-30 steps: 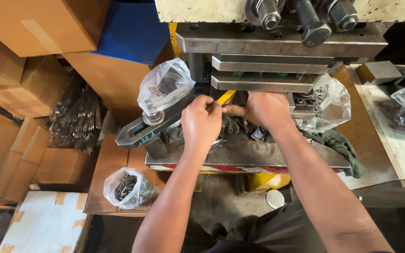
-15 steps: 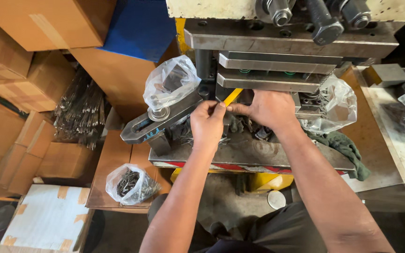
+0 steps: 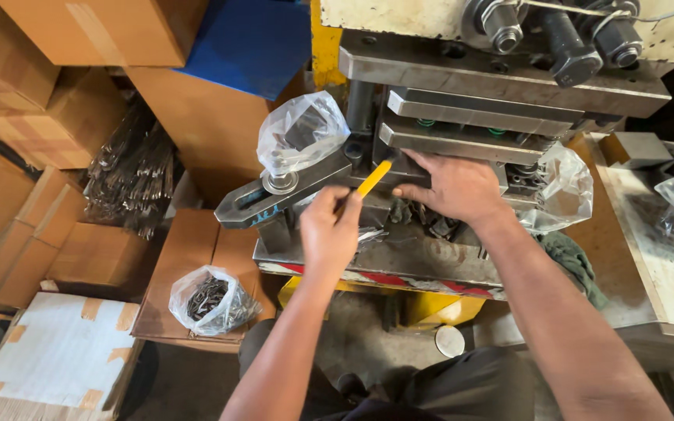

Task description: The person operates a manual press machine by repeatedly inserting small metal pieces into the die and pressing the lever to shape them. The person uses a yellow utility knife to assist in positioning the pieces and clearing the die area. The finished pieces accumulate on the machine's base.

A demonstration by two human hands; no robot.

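Observation:
My left hand grips a thin yellow stick and points it into the gap of the press die. My right hand lies flat at the die's opening, fingertips reaching under the steel plates; whether they pinch anything is hidden. Small metal parts lie on the press bed below both hands. A steel clamp bar with a bolt sticks out left of my left hand.
Clear plastic bags sit left and right of the die. A bag of small metal pieces rests on a cardboard box. Stacked boxes and a bundle of metal strips fill the left. A side table stands right.
My left hand has drawn back from the die and the yellow stick now shows, angled toward the gap. My right hand has stayed at the die opening. The view moved closer.

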